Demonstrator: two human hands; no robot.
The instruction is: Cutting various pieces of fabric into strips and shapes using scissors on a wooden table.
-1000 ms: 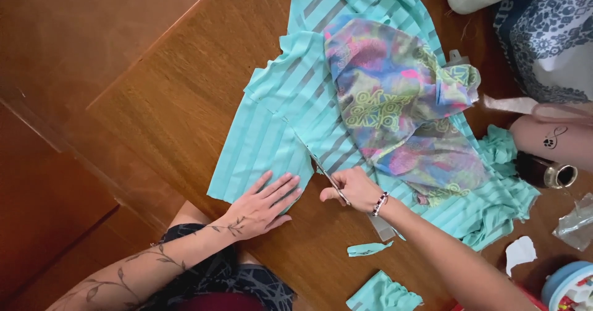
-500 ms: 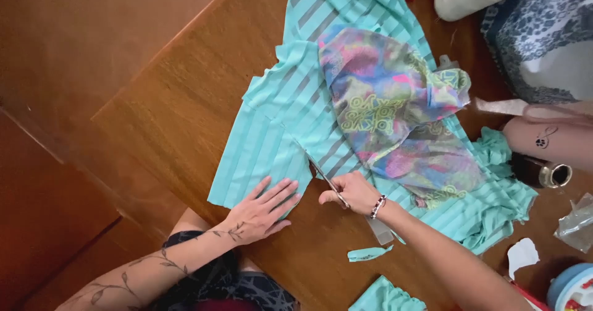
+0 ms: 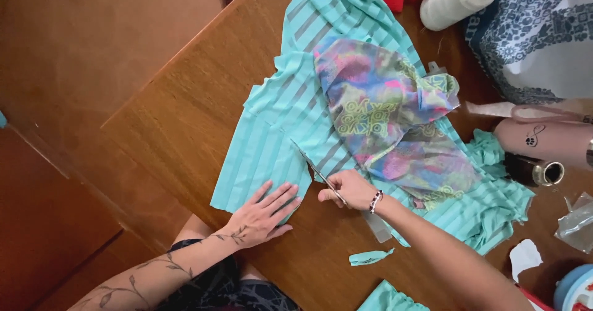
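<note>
Wooden desk (image 3: 185,119) under me carries the striped teal fabric (image 3: 278,138), my left hand (image 3: 265,209) pressing it flat with open fingers, while my right hand's (image 3: 349,189) grip is closed on scissors (image 3: 315,169) whose blades point up-left into the cloth just beside that hand.

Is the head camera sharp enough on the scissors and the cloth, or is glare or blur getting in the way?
Head view: even, warm light, no harsh glare on the wooden table; the scissors in the right hand are thin but readable; the stripes of the teal cloth under the left hand are clear; soft shadows only; the edges of the picture look slightly softer.
</note>
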